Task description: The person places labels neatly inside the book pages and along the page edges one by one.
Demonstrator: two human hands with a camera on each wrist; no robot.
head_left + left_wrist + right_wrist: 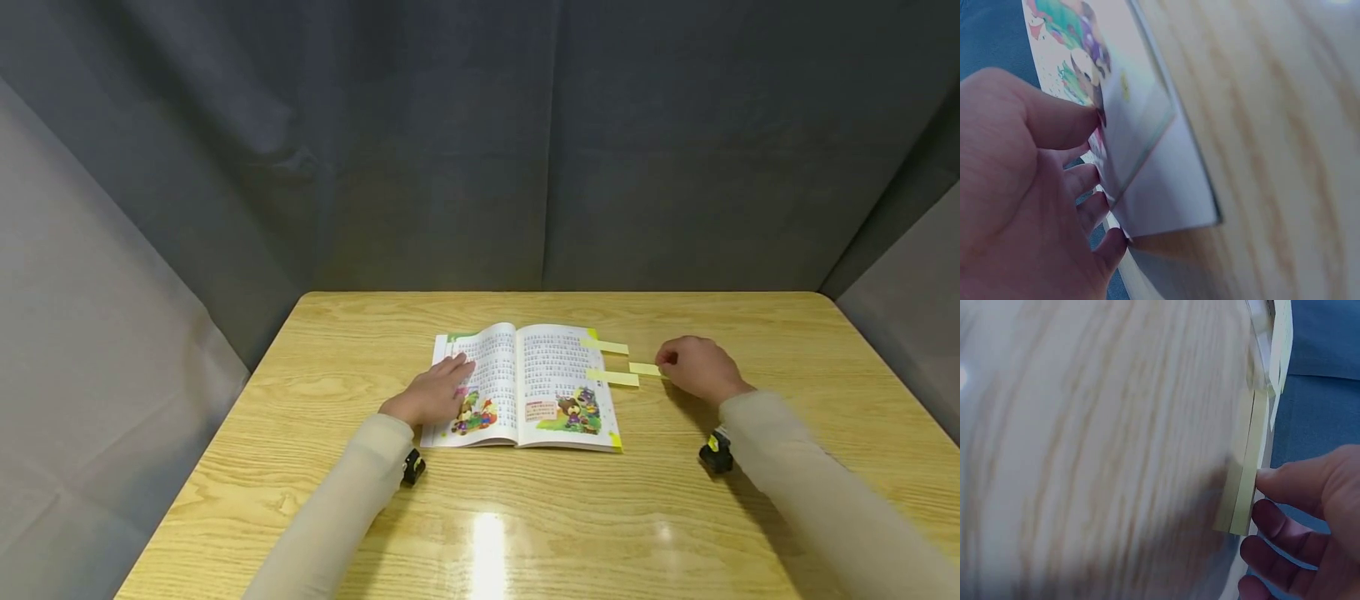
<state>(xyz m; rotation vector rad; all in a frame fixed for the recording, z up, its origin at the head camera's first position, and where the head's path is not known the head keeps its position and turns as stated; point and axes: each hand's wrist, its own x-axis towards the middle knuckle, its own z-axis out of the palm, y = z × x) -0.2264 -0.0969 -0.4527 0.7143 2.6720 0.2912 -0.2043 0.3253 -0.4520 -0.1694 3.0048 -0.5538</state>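
Observation:
An open picture book (pixel 555 358) lies on the wooden table, with printed text and cartoon animals on both pages. My left hand (pixel 435 392) rests on its left page, fingers spread; in the left wrist view the thumb and fingertips of that hand (pixel 1041 169) touch the page. Two pale yellow paper strips, an upper strip (pixel 611 347) and a lower strip (pixel 618 378), stick out past the right page's edge. Right of them, my right hand (pixel 701 367) pinches the end of another yellow strip (pixel 643 369). The right wrist view shows this strip (pixel 1247 469) beside the thumb (pixel 1291 481).
The wooden table (pixel 570 517) extends around the book on all sides. Behind it hangs a dark grey curtain (pixel 450 167), and a lighter cloth (pixel 97 333) stands at the left. Black wrist cameras sit on both forearms.

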